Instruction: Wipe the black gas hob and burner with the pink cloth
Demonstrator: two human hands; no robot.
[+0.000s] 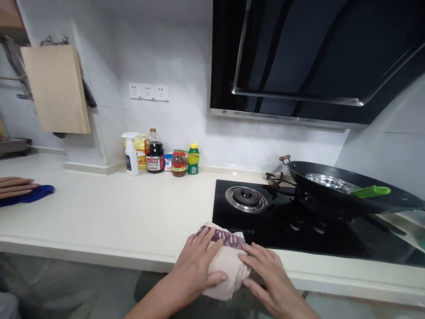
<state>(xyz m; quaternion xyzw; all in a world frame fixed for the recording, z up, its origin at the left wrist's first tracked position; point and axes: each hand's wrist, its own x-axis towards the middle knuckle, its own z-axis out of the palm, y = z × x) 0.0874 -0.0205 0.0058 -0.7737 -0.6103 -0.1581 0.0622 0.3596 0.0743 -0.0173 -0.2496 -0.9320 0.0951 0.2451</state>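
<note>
A folded pale pink cloth (227, 268) with a purple patterned band lies at the front edge of the counter, its lower part reaching past the edge. My left hand (197, 261) rests on the cloth's left side with fingers stretched forward and the thumb apart. On the opposite side, my right hand (267, 274) touches the cloth's right edge with its fingertips, fingers extended and thumb spread. Several layers show at that right edge. Both palms face down, and neither hand is closed round the cloth.
Right of the cloth is a black gas hob (239, 226) carrying a large wok (332, 173) with a green-handled utensil (370, 191). Along the wall stand a spray bottle (132, 157), a soy sauce bottle (155, 155) and jars. Brown finger-shaped items (15, 186) lie on blue fabric at left.
</note>
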